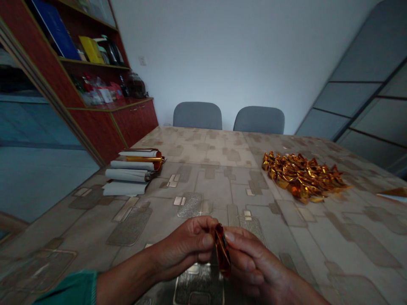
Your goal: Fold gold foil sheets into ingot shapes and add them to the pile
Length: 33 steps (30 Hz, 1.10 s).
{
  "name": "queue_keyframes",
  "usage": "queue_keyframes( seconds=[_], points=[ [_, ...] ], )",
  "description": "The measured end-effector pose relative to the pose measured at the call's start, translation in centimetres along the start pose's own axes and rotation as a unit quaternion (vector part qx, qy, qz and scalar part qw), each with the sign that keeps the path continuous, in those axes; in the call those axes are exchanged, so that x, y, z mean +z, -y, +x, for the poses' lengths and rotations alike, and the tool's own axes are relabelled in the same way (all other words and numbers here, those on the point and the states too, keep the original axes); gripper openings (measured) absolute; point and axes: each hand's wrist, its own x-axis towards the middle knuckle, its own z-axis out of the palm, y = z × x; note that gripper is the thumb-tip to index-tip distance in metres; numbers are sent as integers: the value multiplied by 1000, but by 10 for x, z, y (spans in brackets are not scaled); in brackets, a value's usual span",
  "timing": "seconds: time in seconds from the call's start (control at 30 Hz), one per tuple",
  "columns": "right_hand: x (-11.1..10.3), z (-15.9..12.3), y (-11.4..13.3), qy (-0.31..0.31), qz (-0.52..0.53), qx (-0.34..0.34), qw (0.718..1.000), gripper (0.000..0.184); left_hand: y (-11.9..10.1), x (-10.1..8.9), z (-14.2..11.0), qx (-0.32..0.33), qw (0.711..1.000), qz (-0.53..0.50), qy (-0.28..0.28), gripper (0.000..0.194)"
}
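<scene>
Both hands meet over the near part of the table, with a folded piece of shiny gold foil paper (223, 250) between them. My left hand (187, 243) pinches its far left edge with thumb and fingers. From the other side, my right hand (249, 258) grips it between thumb and curled fingers. The foil piece is narrow and stands on edge, creased along its length. Its underside and part of its right face are hidden by the right fingers.
A patterned cloth covers the table (203, 182). Curled gold-and-white paper sheets (132, 173) lie at the left. Many folded gold foil pieces (302, 173) are heaped at the right, and another foil sheet (394, 193) lies by the right edge. Two grey chairs (197, 115) stand behind.
</scene>
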Motion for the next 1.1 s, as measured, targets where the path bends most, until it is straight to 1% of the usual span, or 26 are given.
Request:
queue_keyframes(
  seconds=[0.2,0.33,0.47,0.57,0.67,0.73,0.8,0.83,0.97,1.1],
  points=[
    [1,0,0,41,0,-9,999,37,-6,6,-2,6,1000,4,19,32],
    [-1,0,1,34,16,-2,999,29,-7,7,-3,-6,1000,8,11,35],
    [-4,2,1,24,47,-10,999,27,-5,3,-2,-10,1000,3,-16,35],
    [-6,4,0,15,69,-25,997,23,-4,2,-1,-7,999,-15,-29,32],
    [-7,6,-1,7,88,-36,995,19,-3,1,0,-9,999,-48,-21,25],
    [-6,7,-1,-1,96,-43,994,23,-3,0,1,-13,996,-82,-14,19],
    [-4,8,0,-7,93,-47,995,34,-3,0,3,-17,994,-106,-13,16],
    [-3,8,1,-11,90,-48,995,37,-3,1,3,-18,994,-111,-15,17],
    [0,8,2,-36,82,-52,995,38,-2,2,4,-14,991,-129,-38,22],
    [0,9,1,-41,88,-55,994,41,0,4,4,-9,986,-151,-64,27]
  ],
)
